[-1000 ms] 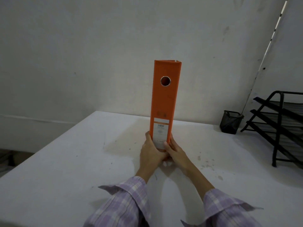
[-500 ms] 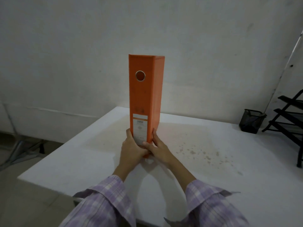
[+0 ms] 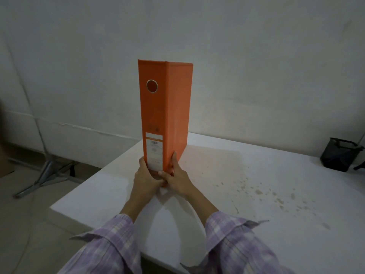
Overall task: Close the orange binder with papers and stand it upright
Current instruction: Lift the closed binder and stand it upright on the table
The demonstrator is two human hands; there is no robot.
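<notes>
The orange binder [image 3: 164,111] stands upright and shut on the white table [image 3: 256,194], near the table's left corner. Its spine faces me, with a round finger hole near the top and a white label low down. Its right cover is also visible. My left hand [image 3: 145,179] grips the spine's lower left edge. My right hand [image 3: 176,177] grips the lower right side, thumb across the spine's foot. No papers show from outside.
A black mesh pen cup [image 3: 340,155] stands at the table's far right by the wall. Metal stand legs [image 3: 45,175] rest on the floor to the left. Brownish stains speckle the table on the right. The table's left edge is close to the binder.
The view has swung left, so the binder now shows its right cover and sits nearer the table's left corner. The black tray rack has left the frame. Both hands keep their grip.
</notes>
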